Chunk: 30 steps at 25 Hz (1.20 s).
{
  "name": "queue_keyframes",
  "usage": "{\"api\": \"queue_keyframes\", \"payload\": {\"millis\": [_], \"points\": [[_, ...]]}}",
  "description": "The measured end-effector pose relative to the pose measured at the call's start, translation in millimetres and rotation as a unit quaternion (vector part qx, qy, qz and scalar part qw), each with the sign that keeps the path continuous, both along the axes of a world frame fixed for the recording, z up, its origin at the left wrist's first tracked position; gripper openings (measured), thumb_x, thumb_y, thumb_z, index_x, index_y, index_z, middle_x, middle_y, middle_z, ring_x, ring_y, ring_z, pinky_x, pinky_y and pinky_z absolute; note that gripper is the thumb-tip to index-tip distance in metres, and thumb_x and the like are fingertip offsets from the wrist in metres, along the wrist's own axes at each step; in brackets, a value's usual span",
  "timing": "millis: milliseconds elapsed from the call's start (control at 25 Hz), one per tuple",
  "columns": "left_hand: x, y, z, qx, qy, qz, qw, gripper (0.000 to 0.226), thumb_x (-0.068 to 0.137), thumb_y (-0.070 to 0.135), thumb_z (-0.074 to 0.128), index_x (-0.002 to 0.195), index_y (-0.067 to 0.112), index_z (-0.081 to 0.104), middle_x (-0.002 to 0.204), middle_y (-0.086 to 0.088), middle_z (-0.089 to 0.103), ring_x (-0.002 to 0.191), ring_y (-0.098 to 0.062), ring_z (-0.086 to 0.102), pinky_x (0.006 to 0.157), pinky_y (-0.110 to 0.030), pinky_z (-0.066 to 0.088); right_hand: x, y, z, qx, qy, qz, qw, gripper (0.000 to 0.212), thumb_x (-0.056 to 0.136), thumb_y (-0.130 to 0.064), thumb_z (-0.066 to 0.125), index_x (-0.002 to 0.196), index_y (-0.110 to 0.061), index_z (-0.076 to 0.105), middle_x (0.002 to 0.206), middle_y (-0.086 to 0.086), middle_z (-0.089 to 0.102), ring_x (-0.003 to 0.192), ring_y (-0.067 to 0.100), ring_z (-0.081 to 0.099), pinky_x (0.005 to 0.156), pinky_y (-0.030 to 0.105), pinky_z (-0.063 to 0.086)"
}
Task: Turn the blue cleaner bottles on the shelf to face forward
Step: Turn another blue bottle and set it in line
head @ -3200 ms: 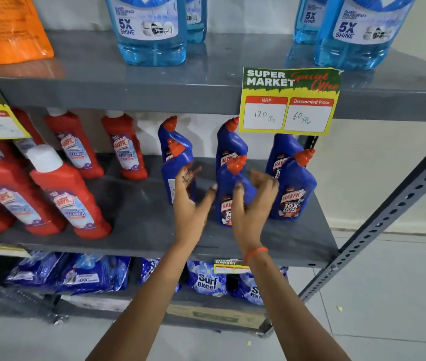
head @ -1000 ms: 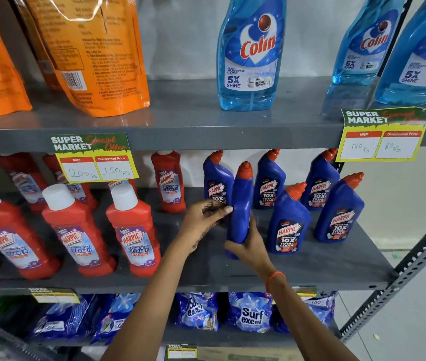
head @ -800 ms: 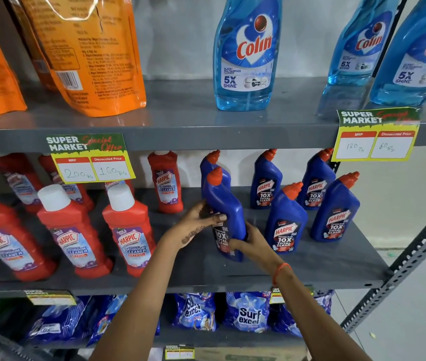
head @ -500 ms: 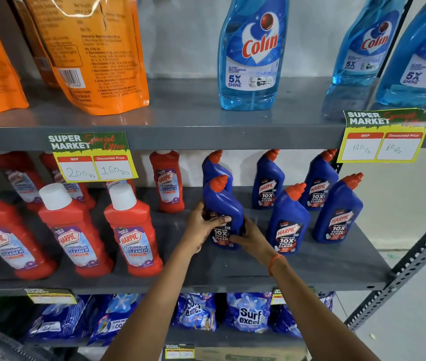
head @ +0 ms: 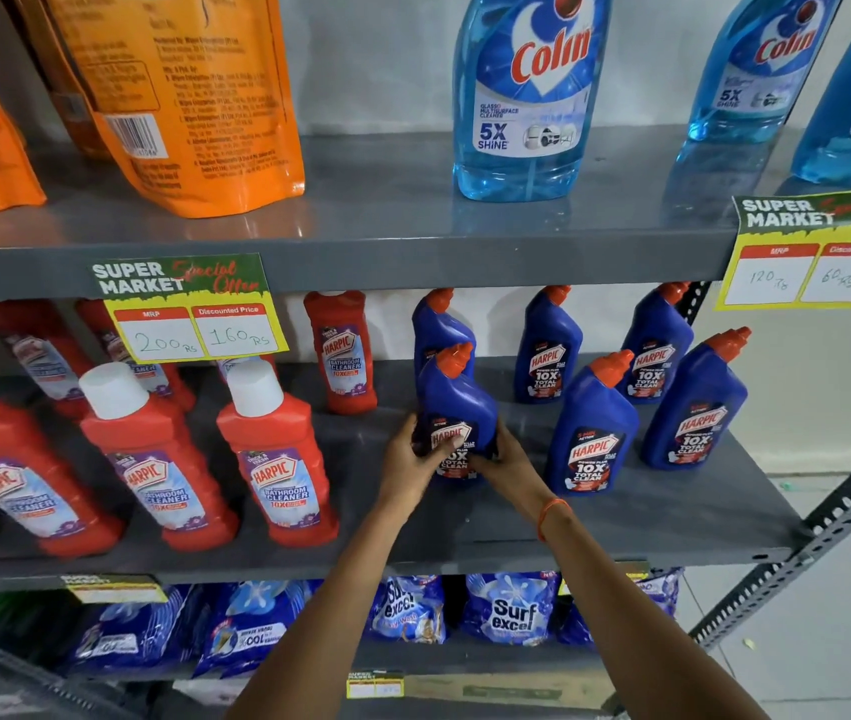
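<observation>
Head view: left hand (head: 407,459) and right hand (head: 503,459) are gripping the blue bottle (head: 457,407) between them, low on its body, standing on the shelf (head: 672,517). Probably full, so heavyish; smooth plastic is likely slippery, so holding at the wide base suits.

The grey metal middle shelf (head: 672,517) carries red white-capped plastic bathroom-cleaner bottles (head: 277,459) at left and blue orange-capped plastic cleaner bottles (head: 592,433) at right, all upright.
</observation>
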State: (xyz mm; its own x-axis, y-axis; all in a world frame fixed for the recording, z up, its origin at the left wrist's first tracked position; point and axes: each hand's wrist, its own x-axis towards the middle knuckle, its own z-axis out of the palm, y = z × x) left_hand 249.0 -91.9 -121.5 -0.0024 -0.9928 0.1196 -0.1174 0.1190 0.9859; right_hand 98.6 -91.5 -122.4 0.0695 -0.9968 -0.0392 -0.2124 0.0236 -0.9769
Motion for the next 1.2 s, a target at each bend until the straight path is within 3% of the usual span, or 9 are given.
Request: {"api": "queue_keyframes", "payload": {"millis": [120,240,400,520,640,800,960,1120,1200], "points": [[6,4,-15,0.032,-0.006,-0.013,0.999,0.042,0.077,0.005,0.071,0.115,0.014,0.055,0.112,-0.011,0.066,0.106,-0.022,0.063,0.086,-0.02,0.051,3,2,-7,0.011,0.004,-0.023,1.0,0.052,0.078,0.01,0.057,0.124,-0.013,0.047,0.113,0.009,0.061,0.104,0.021,0.058,0.088,0.029,0.05],[5,6,-16,0.031,-0.014,0.001,0.999,0.042,0.076,0.003,0.071,0.115,0.009,0.056,0.109,-0.008,0.066,0.098,-0.015,0.062,0.077,-0.012,0.051,5,3,-5,0.018,0.017,-0.042,0.999,0.051,0.079,0.008,0.057,0.126,-0.009,0.046,0.116,0.01,0.06,0.107,0.021,0.057,0.092,0.032,0.047],[9,7,-20,0.053,-0.051,-0.019,0.997,0.044,0.075,0.004,0.073,0.115,0.008,0.055,0.111,-0.011,0.066,0.102,-0.019,0.061,0.081,-0.017,0.05,7,7,-3,0.032,0.042,-0.044,0.998,0.054,0.079,0.006,0.059,0.128,-0.01,0.044,0.122,0.012,0.06,0.11,0.021,0.056,0.091,0.03,0.044],[16,14,-28,0.063,-0.088,-0.024,0.994,0.043,0.074,0.004,0.073,0.114,0.004,0.057,0.112,-0.016,0.067,0.105,-0.026,0.062,0.089,-0.032,0.049,6,20,-10,0.03,0.09,-0.043,0.995,0.055,0.078,0.004,0.058,0.129,-0.011,0.042,0.124,0.014,0.061,0.112,0.026,0.058,0.096,0.038,0.047],[20,32,-38,0.052,-0.13,-0.012,0.99,0.041,0.072,0.012,0.077,0.109,0.004,0.061,0.104,-0.014,0.07,0.096,-0.024,0.065,0.083,-0.032,0.05,3,39,-19,0.029,0.119,-0.046,0.991,0.054,0.077,0.001,0.061,0.127,-0.011,0.043,0.122,0.015,0.062,0.111,0.029,0.059,0.1,0.045,0.047],[23,51,-40,0.04,-0.139,-0.028,0.989,0.044,0.072,0.013,0.077,0.112,0.004,0.061,0.102,-0.011,0.071,0.092,-0.019,0.065,0.08,-0.025,0.049,3,64,-21,0.025,0.124,-0.049,0.991,0.054,0.076,0.001,0.063,0.126,-0.009,0.044,0.116,0.011,0.064,0.107,0.025,0.06,0.097,0.039,0.048],[24,62,-38,0.034,-0.137,-0.029,0.99,0.043,0.073,0.013,0.077,0.112,0.005,0.06,0.1,-0.007,0.07,0.091,-0.016,0.064,0.074,-0.008,0.047,3,73,-17,0.029,0.112,-0.033,0.993,0.057,0.075,0.001,0.064,0.127,-0.01,0.043,0.118,0.011,0.062,0.107,0.022,0.058,0.093,0.032,0.046],[23,66,-37,0.039,-0.144,-0.028,0.988,0.044,0.073,0.017,0.077,0.112,0.005,0.06,0.106,-0.011,0.07,0.098,-0.021,0.065,0.085,-0.03,0.051,4,76,-18,0.036,0.102,-0.037,0.993,0.058,0.075,0.002,0.064,0.127,-0.011,0.043,0.119,0.013,0.063,0.109,0.024,0.059,0.095,0.035,0.048],[24,66,-39,0.048,-0.15,-0.025,0.987,0.047,0.073,0.019,0.077,0.114,0.006,0.058,0.109,-0.012,0.07,0.102,-0.024,0.064,0.087,-0.034,0.052,5,78,-17,0.035,0.102,-0.036,0.994,0.057,0.076,0.002,0.063,0.127,-0.012,0.042,0.118,0.013,0.063,0.107,0.024,0.059,0.094,0.035,0.049]]}}
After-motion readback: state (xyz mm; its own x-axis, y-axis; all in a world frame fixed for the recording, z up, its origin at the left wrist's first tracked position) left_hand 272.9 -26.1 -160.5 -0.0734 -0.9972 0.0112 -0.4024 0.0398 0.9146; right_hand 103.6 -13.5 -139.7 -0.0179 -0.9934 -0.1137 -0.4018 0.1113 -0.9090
